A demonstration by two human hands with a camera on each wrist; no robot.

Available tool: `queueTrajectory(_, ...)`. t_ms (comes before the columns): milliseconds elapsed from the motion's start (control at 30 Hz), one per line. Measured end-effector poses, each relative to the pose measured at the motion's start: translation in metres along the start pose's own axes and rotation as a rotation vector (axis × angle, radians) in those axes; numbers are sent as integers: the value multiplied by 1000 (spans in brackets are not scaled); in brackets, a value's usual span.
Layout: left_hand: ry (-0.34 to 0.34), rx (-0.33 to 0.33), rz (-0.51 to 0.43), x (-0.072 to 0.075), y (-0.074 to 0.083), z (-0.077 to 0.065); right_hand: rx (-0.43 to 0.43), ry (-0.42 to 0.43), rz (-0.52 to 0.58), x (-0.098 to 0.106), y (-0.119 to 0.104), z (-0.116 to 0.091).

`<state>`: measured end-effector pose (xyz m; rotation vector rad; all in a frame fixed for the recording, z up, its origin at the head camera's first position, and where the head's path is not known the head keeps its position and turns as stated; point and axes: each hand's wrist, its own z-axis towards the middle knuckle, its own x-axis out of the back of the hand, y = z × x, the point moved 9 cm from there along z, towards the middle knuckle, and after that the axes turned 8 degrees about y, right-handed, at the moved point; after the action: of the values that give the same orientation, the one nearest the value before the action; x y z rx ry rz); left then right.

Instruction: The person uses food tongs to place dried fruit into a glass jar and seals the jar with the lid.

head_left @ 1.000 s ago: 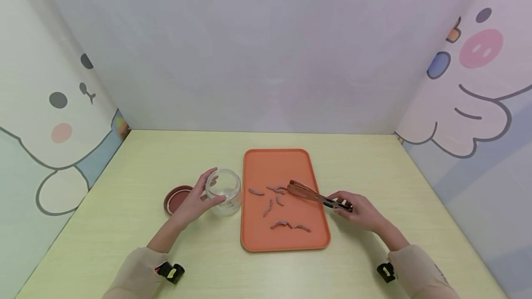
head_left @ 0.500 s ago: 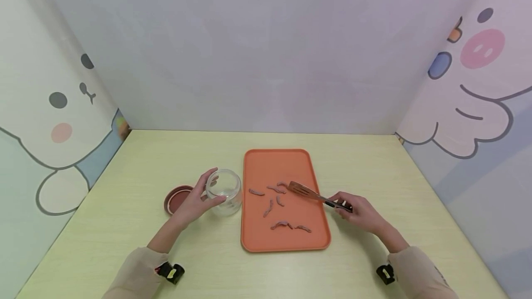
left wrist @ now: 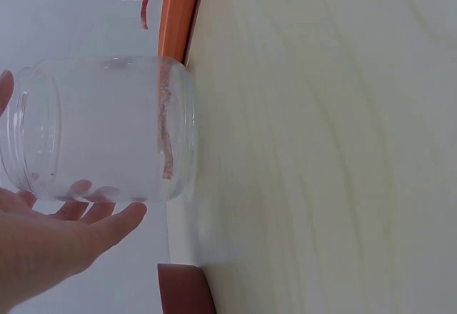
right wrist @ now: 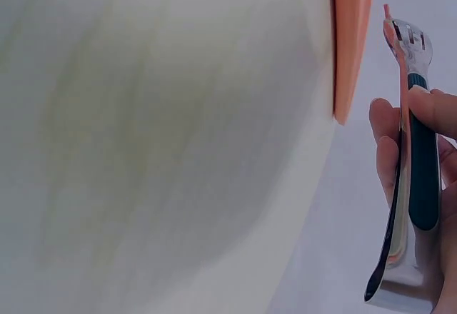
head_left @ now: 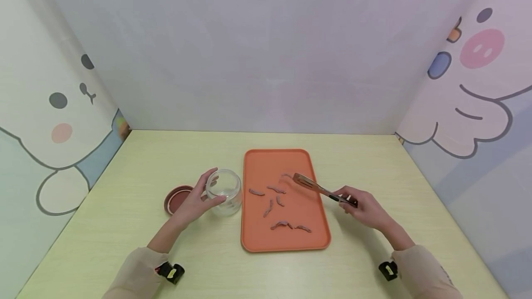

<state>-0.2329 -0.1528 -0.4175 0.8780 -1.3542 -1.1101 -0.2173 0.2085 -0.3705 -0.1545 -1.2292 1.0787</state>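
Observation:
My left hand [head_left: 195,204] holds a clear glass jar [left wrist: 107,121] by its side, thumb and fingers on either side. The jar stands on the table, uncovered, touching or close to the left edge of an orange tray [head_left: 274,163]. With my right hand [head_left: 365,209] I grip metal tongs [head_left: 311,185] with dark handle pads. The tongs' tips pinch one thin brownish-pink strip [left wrist: 145,13], which sticks out above the tray. Several similar crinkled strips [head_left: 282,224] lie scattered on the tray's middle and near part.
A dark red round lid [head_left: 176,200] lies on the table left of the jar, partly behind my left hand. The pale wood-look table [head_left: 357,160] extends around the tray. A plain wall closes the back, with cartoon-printed panels at both sides.
The tongs have closed on a strip at the tray's upper middle and lifted it off, moving slightly up and to the right. My left hand and the jar have stayed put.

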Motion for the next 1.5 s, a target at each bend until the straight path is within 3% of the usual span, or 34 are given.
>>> queueTrajectory(500,-4,5,5,-1,-1,0,78,49,-38,26,-23,17)
queueTrajectory(833,-5,10,4,0,-2,0,166,33,-46,30,-11,29)
queueTrajectory(1000,-2,11,6,0,-2,0,199,29,-37,32,-27,36)
queueTrajectory(1300,-8,2,3,-1,-1,1,268,40,-1,36,-80,47)
queueTrajectory(1500,-11,-9,-3,-2,1,0,290,6,26,21,-73,49)
